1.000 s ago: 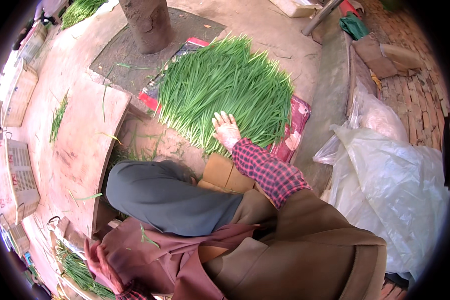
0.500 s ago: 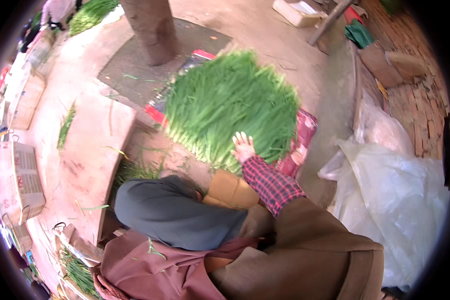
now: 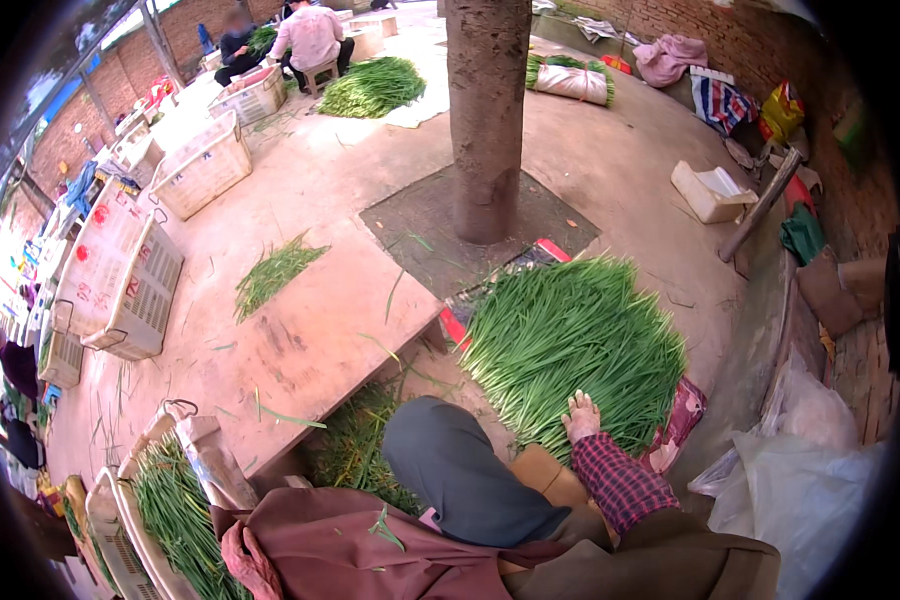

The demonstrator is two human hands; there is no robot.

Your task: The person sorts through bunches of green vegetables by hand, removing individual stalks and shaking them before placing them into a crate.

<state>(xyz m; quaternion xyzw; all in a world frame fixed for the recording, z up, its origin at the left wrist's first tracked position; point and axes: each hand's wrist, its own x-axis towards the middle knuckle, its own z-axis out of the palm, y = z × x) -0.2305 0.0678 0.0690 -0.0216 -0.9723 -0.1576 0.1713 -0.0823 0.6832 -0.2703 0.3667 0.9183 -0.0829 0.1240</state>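
Observation:
My right hand point(image 3: 580, 415) rests on the near edge of a broad pile of long green garlic chives point(image 3: 580, 350). Its fingers are stretched and apart, so it is open, with nothing gripped. A checked cuff and brown sleeve lead back from it. The chives lie on a red printed sheet point(image 3: 682, 410), with pale stem ends toward me and leaf tips fanning away. My left hand does not show; only a pinkish cuff point(image 3: 250, 562) appears at the lower left, beside a crate of more chives point(image 3: 185, 510).
Left of my knee stands a low wooden table point(image 3: 320, 345) with loose leaves on it. A tree trunk point(image 3: 485, 120) rises behind the pile. White plastic crates point(image 3: 135, 285) stand at left; clear plastic sheeting point(image 3: 800, 500) lies at right. Two people point(image 3: 310, 40) sit far off.
The view has swung up and left, bringing the far yard, the people and the chive crate into sight. My right hand stays spread on the pile's near edge.

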